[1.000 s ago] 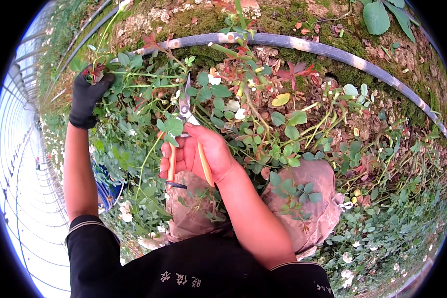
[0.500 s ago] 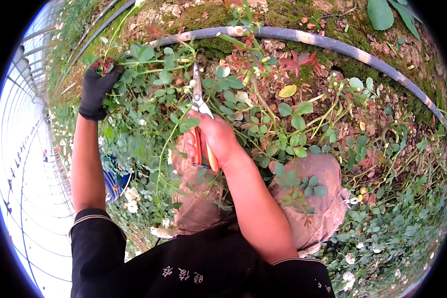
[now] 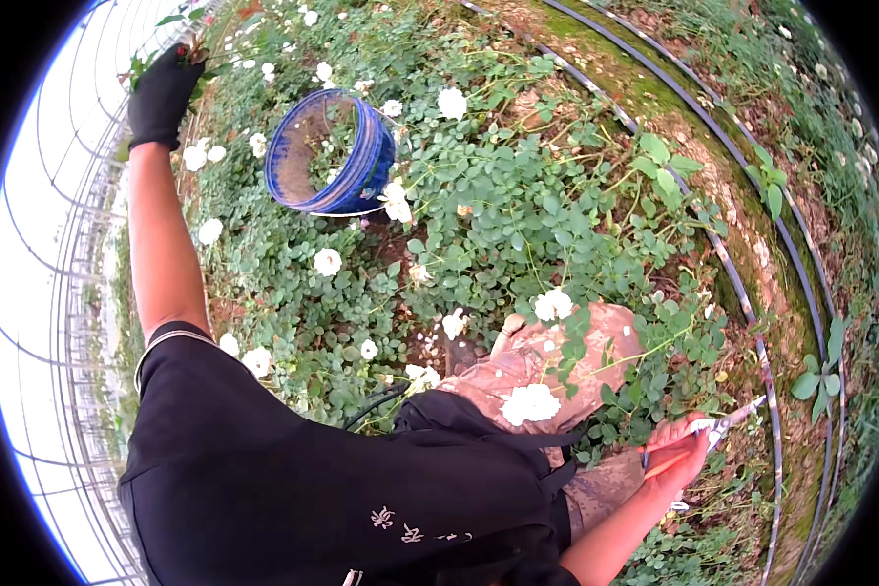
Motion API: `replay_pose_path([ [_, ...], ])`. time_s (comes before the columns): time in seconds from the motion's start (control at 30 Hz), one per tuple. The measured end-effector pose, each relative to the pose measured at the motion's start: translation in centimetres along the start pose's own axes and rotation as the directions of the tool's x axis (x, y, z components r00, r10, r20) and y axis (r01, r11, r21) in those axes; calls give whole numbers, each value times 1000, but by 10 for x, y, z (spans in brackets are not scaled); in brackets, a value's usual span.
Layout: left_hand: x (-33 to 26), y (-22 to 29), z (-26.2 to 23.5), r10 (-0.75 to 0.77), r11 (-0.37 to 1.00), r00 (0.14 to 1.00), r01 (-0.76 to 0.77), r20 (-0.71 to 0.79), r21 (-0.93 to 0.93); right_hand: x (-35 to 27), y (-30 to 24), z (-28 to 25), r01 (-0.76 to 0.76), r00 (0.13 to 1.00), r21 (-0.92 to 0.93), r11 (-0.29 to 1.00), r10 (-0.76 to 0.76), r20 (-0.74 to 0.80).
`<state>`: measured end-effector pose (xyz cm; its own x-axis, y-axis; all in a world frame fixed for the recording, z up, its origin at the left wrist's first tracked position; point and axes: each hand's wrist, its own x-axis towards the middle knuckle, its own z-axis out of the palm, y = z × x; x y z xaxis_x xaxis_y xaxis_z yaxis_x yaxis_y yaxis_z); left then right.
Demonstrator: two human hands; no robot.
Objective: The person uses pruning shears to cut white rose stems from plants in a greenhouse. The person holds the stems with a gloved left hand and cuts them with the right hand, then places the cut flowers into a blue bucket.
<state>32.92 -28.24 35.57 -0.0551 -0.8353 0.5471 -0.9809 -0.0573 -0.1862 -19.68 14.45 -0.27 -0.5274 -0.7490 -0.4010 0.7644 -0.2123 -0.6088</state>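
At the upper left my left hand [image 3: 162, 98], in a black glove, is raised and closed. Rose stems with a red bud [image 3: 183, 51] and leaves stick out of its fist; most of their length is hidden. Low on the right, my bare right hand [image 3: 676, 454] is wrapped round pruning shears [image 3: 735, 418] with orange handles. Their blades point up and right, close to a dark hose, away from the stems in my left hand. Between my arms stands a blue bucket [image 3: 369, 161], tilted in view, among the rose bushes [image 3: 518, 210].
White roses [image 3: 530, 403] bloom near my knees and around the bucket. Dark hoses [image 3: 732, 264] run along a mossy strip of soil [image 3: 679, 122] on the right. Arched greenhouse framing [image 3: 54, 293] rises at the far left. My camouflage trouser legs [image 3: 596, 352] are among the leaves.
The view has swung left, bringing the whole bucket in. My left hand has carried the stems up and outward. My right hand, with the shears, has moved away from the bush to the lower right.
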Motion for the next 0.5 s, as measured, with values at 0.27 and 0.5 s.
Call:
replay_pose_path([
  [0.27, -45, -81, 306, 7, 1000, 711, -17, 703, 7, -49, 0, 45, 57, 980, -365, 929, -122, -156],
  [0.5, -73, -56, 416, 161, 927, 574, 191, 803, -323, -109, 16, 40, -356, 904, -570, 741, 118, -412],
])
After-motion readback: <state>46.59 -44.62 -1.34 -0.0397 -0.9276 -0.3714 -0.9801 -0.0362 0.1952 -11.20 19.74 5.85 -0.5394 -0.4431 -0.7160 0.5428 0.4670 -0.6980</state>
